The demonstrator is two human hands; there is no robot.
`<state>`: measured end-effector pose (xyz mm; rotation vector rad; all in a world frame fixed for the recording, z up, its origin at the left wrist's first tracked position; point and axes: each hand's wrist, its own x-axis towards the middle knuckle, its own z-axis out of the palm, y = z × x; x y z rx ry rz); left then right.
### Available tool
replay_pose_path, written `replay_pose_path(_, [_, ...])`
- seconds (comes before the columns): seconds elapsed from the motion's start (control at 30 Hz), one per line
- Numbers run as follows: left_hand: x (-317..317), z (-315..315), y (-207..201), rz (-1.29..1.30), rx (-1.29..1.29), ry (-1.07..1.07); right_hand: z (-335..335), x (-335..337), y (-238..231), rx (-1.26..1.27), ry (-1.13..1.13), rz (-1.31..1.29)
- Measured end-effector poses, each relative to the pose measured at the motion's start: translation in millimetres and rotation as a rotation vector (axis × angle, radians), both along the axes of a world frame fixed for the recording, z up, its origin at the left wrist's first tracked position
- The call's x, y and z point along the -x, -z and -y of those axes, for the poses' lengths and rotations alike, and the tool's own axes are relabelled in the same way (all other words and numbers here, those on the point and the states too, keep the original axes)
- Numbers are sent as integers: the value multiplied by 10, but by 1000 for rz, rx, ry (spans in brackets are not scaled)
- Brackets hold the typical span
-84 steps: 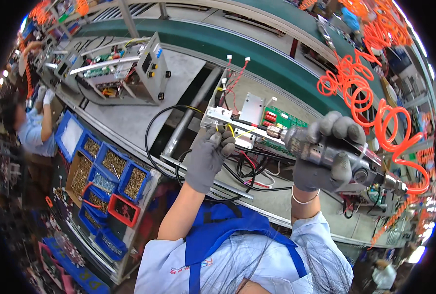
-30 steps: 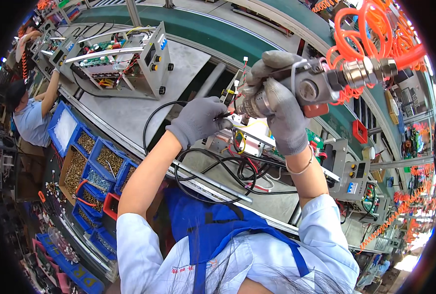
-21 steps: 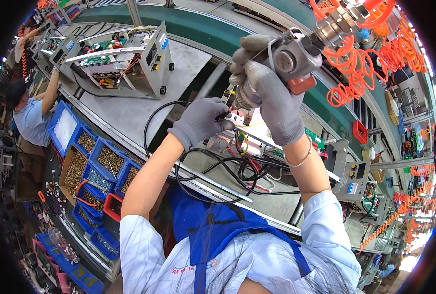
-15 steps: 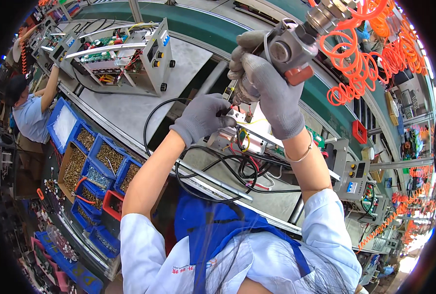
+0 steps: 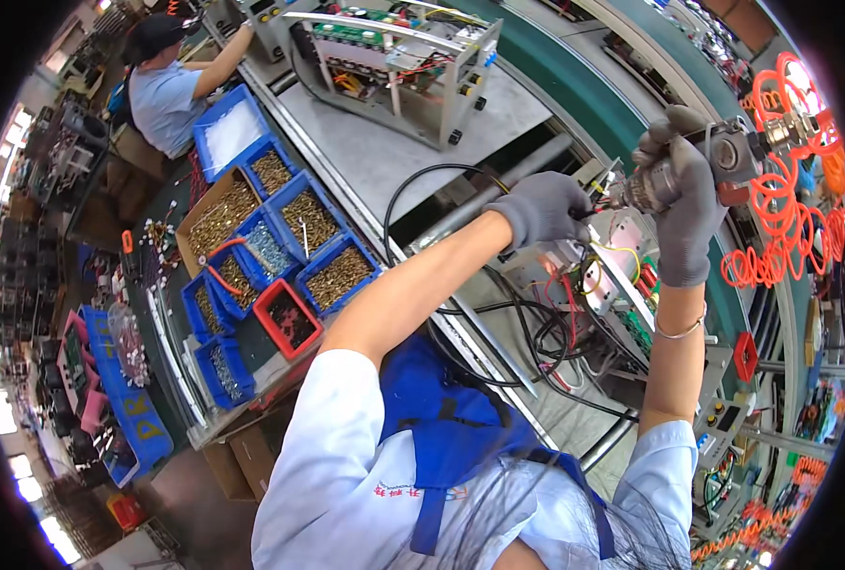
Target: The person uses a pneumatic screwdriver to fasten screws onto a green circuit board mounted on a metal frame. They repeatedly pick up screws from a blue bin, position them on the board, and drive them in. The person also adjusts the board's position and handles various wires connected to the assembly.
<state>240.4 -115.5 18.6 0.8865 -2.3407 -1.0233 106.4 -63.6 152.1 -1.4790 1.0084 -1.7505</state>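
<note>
My gloved right hand (image 5: 685, 209) is wrapped around a grey pneumatic driver (image 5: 726, 157) held nearly sideways, its nose pointing left. An orange coiled hose (image 5: 791, 233) hangs beside the tool's back end. My gloved left hand (image 5: 541, 211) is closed just left of the driver's nose, at one end of an open electrical unit; whatever its fingers pinch is hidden. Red and yellow wires (image 5: 569, 304) and a pale metal rail (image 5: 626, 292) show on that unit, below my hands. Black cables (image 5: 536, 328) loop beside it.
Left of me stand several blue bins (image 5: 299, 231) of small brass-coloured and silver fasteners, plus a red bin (image 5: 259, 312). Another open unit (image 5: 425, 119) sits farther up the line. Beyond the bins, a co-worker in a dark cap (image 5: 156, 40) reaches toward a unit.
The view has swung, so the bench and bins appear farther right. The driver stays in my right hand and now lies more sideways. My left hand remains closed by its nose.
</note>
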Motion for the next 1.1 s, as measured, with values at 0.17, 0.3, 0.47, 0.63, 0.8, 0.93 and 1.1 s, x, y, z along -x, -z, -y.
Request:
replay_pose_path(0.17, [-72, -205, -126, -24, 188, -184, -111, -125, -152, -45, -12, -69])
replay_pose_path(0.3, [-122, -787, -795, -799, 38, -88, -520, 101, -6, 22, -248, 8])
replay_pose_path(0.47, [-482, -944, -522, -552, -22, -163, -933, 25, 540, -352, -150, -293])
replay_pose_path(0.63, [-1135, -957, 94, -38, 271, -171, -1131, -416, 1081, -1255, -322, 588])
replay_pose_path(0.8, [-2357, -869, 510, 394, 255, -701, -1058, -885, 1710, -1391, -780, 572])
replay_pose_path(0.93, [-3760, -931, 1220, 1093, 218, -981, -1146, -993, 1511, -1342, -754, 436])
replay_pose_path(1.1, [-4202, -846, 1892, 1097, 344, -901, -1297, -889, 1301, -1261, -705, 366])
